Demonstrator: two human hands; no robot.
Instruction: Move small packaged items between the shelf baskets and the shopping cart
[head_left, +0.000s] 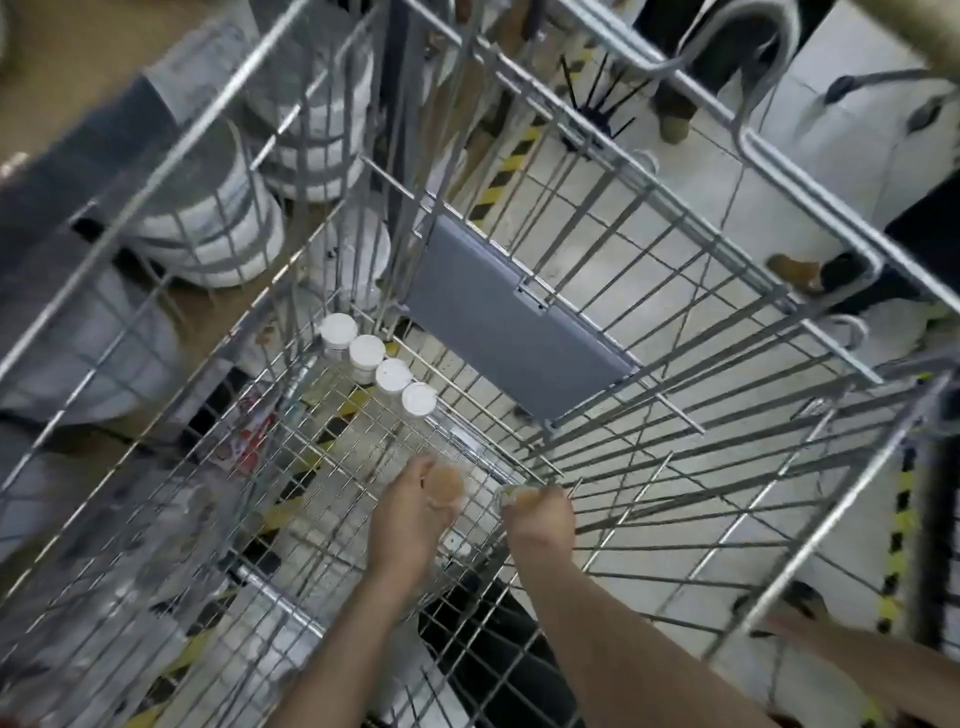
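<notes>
I look down into a wire shopping cart (649, 332). Several small clear jars with white lids (379, 364) stand in a diagonal row on the cart floor along its far left side. Both my arms reach down into the cart. My left hand (410, 514) holds a small jar (445, 486) near the cart floor, its fingers curled round it. My right hand (540, 519) grips another small jar (511, 493), mostly hidden by the fingers. Both hands are blurred by motion.
A grey plastic flap (498, 312) hangs on the cart's far wall. White tubs (218, 234) sit in wire shelf baskets at left. Yellow-black floor tape (498, 176) runs under the cart. Another person's feet (670, 119) stand beyond it.
</notes>
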